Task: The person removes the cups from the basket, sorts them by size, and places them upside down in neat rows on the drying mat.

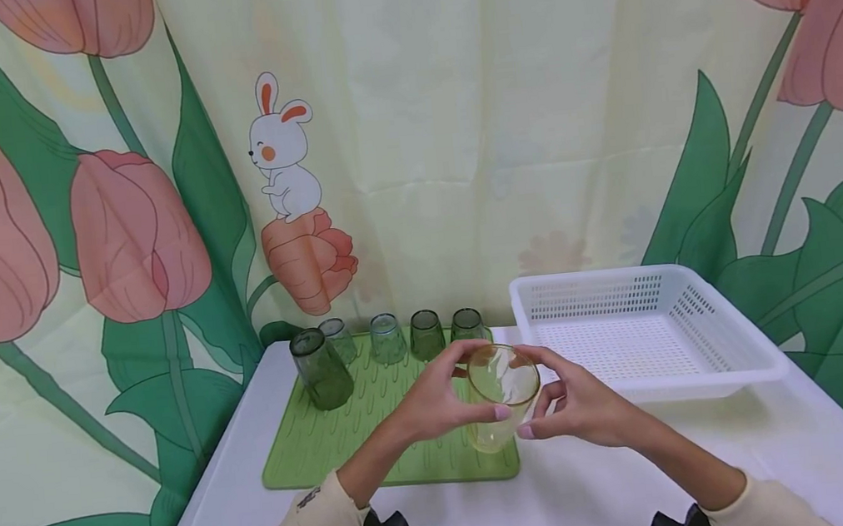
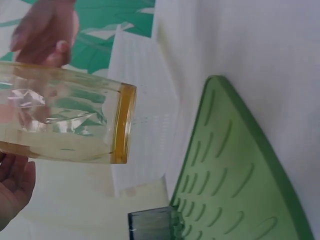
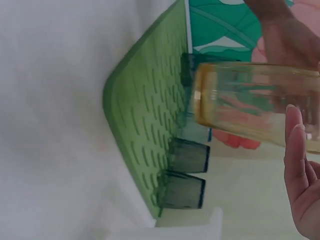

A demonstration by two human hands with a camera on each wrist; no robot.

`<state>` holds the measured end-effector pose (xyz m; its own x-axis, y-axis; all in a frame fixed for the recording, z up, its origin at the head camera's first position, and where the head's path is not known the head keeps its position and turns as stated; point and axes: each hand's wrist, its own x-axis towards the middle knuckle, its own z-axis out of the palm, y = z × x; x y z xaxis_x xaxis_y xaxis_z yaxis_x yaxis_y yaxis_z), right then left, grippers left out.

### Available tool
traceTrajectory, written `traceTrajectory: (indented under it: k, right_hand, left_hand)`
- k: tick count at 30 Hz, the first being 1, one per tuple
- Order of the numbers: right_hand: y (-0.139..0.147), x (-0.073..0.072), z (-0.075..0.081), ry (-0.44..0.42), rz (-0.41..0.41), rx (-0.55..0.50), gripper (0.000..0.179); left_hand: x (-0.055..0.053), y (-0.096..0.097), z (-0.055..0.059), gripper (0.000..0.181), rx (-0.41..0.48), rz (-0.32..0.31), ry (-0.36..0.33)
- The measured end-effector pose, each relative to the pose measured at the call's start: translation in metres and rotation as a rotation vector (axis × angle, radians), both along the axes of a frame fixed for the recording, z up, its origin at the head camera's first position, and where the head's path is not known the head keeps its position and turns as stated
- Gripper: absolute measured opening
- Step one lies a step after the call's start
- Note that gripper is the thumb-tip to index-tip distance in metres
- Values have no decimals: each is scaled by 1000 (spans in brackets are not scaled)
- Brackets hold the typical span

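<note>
A yellow, see-through drinking glass (image 1: 491, 435) is held in the air above the right end of a green ribbed mat (image 1: 409, 464). My left hand (image 1: 436, 395) grips its left side, thumb in front and fingers behind. From the other side my right hand (image 1: 580, 404) holds it, with the index finger near the rim and the thumb lower down. In the left wrist view the glass (image 2: 65, 115) lies sideways across the picture, its thick amber end pointing right. Fingertips of the right hand (image 3: 300, 170) overlap the glass (image 3: 250, 95) in the right wrist view.
A tall dark green glass (image 1: 321, 372) stands on the mat's left side. Several shorter grey-green glasses (image 1: 387, 339) line its back edge. At the right sits a white perforated basket (image 1: 651, 389) on a white table (image 1: 600, 498). A printed curtain (image 1: 455, 126) hangs behind.
</note>
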<state>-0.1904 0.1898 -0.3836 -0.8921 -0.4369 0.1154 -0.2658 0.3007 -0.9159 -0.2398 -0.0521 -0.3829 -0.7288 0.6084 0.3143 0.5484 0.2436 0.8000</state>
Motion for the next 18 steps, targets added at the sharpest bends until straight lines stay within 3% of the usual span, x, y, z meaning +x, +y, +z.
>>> traceTrajectory:
  k: [4, 8, 13, 18]
  right_hand:
    - [-4, 0, -16, -35, -26, 34, 91]
    - [-13, -2, -37, -56, -14, -2, 94]
    - [-27, -7, -60, -51, 37, -85, 91]
    - [-32, -9, -68, -36, 17, -108, 85]
  left_hand:
    - [1, -1, 10, 77, 17, -15, 26]
    - [5, 0, 17, 76, 33, -26, 37]
    - [10, 4, 17, 76, 51, -34, 28]
    - [10, 5, 12, 77, 69, -35, 31]
